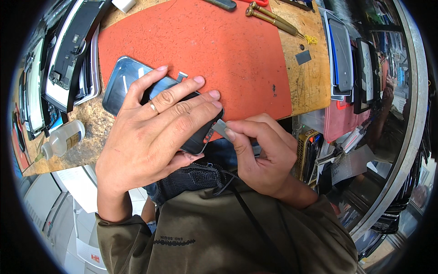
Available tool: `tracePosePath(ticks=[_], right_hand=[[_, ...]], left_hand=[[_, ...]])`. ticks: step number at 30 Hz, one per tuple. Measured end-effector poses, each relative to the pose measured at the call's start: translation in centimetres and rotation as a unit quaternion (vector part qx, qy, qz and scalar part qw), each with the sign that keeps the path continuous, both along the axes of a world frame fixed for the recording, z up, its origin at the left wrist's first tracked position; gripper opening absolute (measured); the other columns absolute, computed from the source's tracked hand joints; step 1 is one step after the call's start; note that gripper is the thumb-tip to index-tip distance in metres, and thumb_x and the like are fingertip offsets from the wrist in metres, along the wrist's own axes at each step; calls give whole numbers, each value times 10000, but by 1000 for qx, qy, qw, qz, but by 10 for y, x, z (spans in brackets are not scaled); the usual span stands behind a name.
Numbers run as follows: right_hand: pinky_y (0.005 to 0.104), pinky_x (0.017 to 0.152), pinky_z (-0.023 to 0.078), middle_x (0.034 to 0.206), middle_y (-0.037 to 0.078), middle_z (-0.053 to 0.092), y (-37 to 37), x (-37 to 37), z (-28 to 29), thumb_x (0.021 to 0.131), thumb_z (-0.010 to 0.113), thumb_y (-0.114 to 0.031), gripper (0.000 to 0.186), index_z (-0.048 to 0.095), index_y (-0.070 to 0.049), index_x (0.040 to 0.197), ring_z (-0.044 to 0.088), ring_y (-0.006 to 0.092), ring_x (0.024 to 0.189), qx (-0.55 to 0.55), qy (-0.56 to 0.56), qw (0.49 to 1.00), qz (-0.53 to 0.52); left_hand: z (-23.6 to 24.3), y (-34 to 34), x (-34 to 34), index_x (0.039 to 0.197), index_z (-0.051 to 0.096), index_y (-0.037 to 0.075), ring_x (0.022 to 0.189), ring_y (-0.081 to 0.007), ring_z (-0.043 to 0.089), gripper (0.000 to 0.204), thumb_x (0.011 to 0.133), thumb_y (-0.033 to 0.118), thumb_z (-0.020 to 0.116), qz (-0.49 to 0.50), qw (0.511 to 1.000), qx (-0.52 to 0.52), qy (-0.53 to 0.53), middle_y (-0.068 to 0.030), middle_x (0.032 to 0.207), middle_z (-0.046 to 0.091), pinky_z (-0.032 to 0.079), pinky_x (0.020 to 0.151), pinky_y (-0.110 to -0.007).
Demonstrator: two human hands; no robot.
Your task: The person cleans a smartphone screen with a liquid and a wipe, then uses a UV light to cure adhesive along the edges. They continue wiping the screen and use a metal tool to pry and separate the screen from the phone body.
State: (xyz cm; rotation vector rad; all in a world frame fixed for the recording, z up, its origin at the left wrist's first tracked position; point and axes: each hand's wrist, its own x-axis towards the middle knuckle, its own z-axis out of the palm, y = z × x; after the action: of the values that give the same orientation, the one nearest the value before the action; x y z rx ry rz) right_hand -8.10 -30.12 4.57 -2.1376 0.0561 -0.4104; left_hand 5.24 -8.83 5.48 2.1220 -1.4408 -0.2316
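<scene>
A dark smartphone [119,86] lies slantwise over the front edge of the orange mat, its glossy face partly showing. My left hand [157,123] spreads across it, fingers over the top and thumb along the near edge, holding it in place and hiding most of its middle. A small pale tab [182,76] juts from beside the phone's far edge, between my fingers. At the phone's right end, my right hand [264,153] pinches a small flat grey strip [221,129] between thumb and fingertips. The strip's tip meets the phone's end; whether it goes in cannot be seen.
The orange mat [246,59] covers much of the wooden bench [315,91]. Brass-coloured screwdrivers [273,20] and a grey square [303,57] lie at the right. A clear bottle [67,137] and stacked device panels [73,45] stand left. A glass-topped case [383,137] borders the right.
</scene>
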Motion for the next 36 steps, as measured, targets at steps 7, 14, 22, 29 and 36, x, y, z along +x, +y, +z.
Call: tracePosePath(ticks=[7,14,22,29,36], right_hand=[[364,619,572,877,149,739,-2,2,0,896,829,99,199,782,29,1077,760,274,731,-3,-1,1000,12],[370,620,571,873,150,736,-6,1,1,895,829,95,196,774,23,1069,758,285,726,-6,7,999,33],[354,625,577,875,143,743,-1,-2,0,916,816,99,178,780,30,1076,766,256,732,14,18,1000,3],[355,621,575,876,144,742,-2,0,-2,909,813,104,176,782,32,1067,764,254,729,-5,2,1000,12],[356,611,571,868,148,738,-3,0,0,917,810,105,168,780,31,1065,759,258,715,13,16,1000,16]], left_hand=[[1,0,1,1431,687,95,1517,-314,618,746,812,443,916,0,1000,2,0,-57,1501,749,340,1297,-622],[1,0,1,1432,691,92,1517,-314,618,754,804,442,918,-1,1000,6,0,-57,1501,749,344,1297,-619],[1,0,0,1432,693,88,1522,-311,614,748,816,455,909,-2,1000,3,-4,-60,1501,749,348,1296,-622],[2,0,2,1433,691,85,1522,-311,613,741,840,486,884,-9,1000,8,-7,-63,1497,752,342,1300,-623],[2,1,2,1431,690,85,1526,-312,610,731,853,491,878,-10,1000,12,-5,-71,1498,752,329,1307,-622]])
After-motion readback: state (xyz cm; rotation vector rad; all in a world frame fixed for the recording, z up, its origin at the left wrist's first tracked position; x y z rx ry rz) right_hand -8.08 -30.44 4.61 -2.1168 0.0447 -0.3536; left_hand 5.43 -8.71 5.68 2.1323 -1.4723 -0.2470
